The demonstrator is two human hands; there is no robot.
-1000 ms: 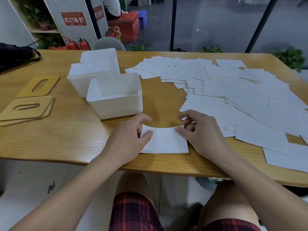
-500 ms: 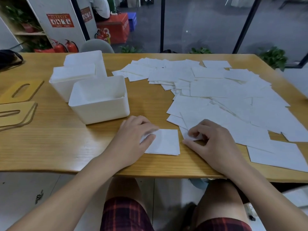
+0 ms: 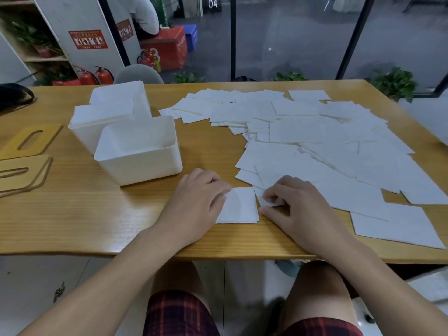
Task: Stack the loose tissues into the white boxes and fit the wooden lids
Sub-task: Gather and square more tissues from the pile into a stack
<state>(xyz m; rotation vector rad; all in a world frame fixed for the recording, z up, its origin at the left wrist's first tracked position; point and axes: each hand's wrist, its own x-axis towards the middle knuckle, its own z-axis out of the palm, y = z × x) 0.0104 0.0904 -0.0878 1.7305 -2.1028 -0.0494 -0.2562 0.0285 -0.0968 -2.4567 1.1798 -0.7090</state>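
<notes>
A small stack of white tissues (image 3: pixel 242 207) lies near the table's front edge. My left hand (image 3: pixel 201 202) rests flat on the stack's left half. Just to the right, my right hand (image 3: pixel 300 209) pinches the near corner of a loose tissue (image 3: pixel 270 202) at the edge of the spread of loose tissues (image 3: pixel 315 141). An empty white box (image 3: pixel 138 163) stands left of my hands. Behind it a second white box (image 3: pixel 83 137) is filled with tissues, and a third white box (image 3: pixel 121 93) stands further back. Wooden lids (image 3: pixel 24 170) with slots lie at the far left.
Another wooden lid (image 3: pixel 29 139) lies behind the stacked ones. A black bag (image 3: pixel 12 95) sits at the table's far left corner. Loose tissues cover most of the right half of the wooden table (image 3: pixel 72 214). A grey chair back (image 3: pixel 138 73) shows beyond the far edge.
My right hand left the small stack, moved slightly right and took hold of a loose tissue's corner. My left hand stayed on the stack.
</notes>
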